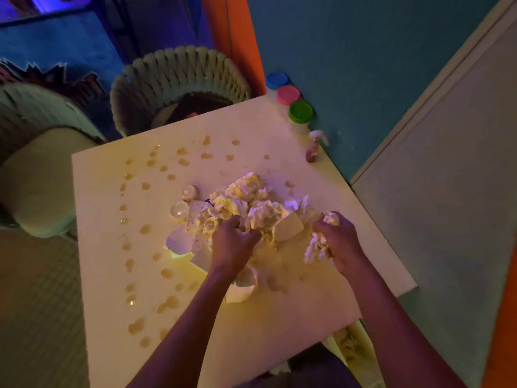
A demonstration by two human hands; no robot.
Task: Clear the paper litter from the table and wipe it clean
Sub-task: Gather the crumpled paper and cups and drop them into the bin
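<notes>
A heap of crumpled white paper and torn paper pieces [246, 203] lies in the middle of the square white table [112, 303]. My left hand [232, 242] grips paper at the near side of the heap, fingers curled into it. My right hand [338, 239] holds a crumpled wad of paper [317, 249] just right of the heap. Several brownish liquid drops [145, 228] dot the table's left and far parts. Two small round cups or lids [184, 203] sit at the heap's left edge.
A small spray bottle [314, 147] stands at the table's far right edge. Three tubs with blue, pink and green lids [288, 95] line the far corner. A woven chair [179, 82] stands behind the table, another seat [36, 180] to the left.
</notes>
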